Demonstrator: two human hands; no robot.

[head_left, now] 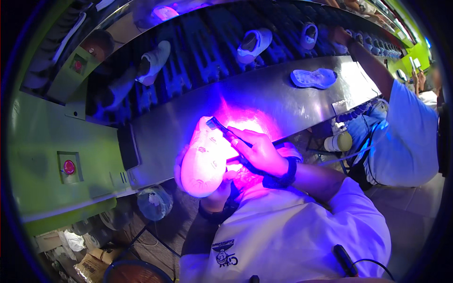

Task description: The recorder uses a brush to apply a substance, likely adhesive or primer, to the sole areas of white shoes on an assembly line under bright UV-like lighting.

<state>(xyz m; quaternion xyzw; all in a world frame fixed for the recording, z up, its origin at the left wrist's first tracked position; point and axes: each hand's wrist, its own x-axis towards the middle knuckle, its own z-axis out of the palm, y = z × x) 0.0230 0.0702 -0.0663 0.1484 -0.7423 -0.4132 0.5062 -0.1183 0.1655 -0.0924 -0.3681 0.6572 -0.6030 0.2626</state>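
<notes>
Bathed in bright violet-pink light, a pale shoe sole (202, 165) is gripped in my left hand (218, 197), with its flat, marked face turned up. The fingers of that hand wrap round the far edge and the thumb lies at the near edge. My right hand (265, 153) is closed on a dark-handled brush (225, 130). Its bristle head meets the upper end of the sole, near the edge. Glare washes out much of the sole's surface.
Beyond the metal worktop (165, 127), a dark conveyor (200, 49) carries white shoes (255, 45). A loose sole (314, 78) lies on the worktop. At right, a co-worker (401, 137) reaches to the conveyor. Green panel (42, 146) with a red button and a lined bin (155, 203) at left.
</notes>
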